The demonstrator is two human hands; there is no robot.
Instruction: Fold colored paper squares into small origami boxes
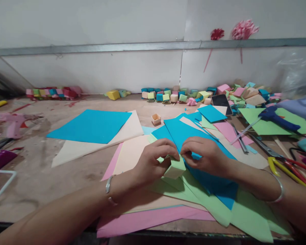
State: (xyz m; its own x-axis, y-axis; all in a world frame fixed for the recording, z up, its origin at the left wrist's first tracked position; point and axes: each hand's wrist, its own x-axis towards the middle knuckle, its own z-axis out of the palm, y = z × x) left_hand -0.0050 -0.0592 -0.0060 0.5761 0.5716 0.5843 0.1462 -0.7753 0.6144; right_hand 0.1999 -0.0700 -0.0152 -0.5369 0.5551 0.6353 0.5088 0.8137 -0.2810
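- While the left hand (155,157) pinches a small pale green folded-paper box (175,168) between thumb and fingers, the right hand (206,154) has its fingertips drawn together at the box's upper edge; whether they grip the paper, I cannot tell.
- The box is between both hands, above overlapping bright blue paper (219,183) and pale green paper sheets (250,217).
- Beyond them stands a tiny open peach paper box (156,119).
- To the left, a flat bright blue sheet (91,126) overlaps a cream paper sheet (71,149).
- At the left edge is a shiny purple object (1,158), any lettering too small to read, near a pink plastic glue gun (13,124).
- At back right, a dark-screened phone (221,103) lies beside heaped multicoloured paper pieces (255,98).
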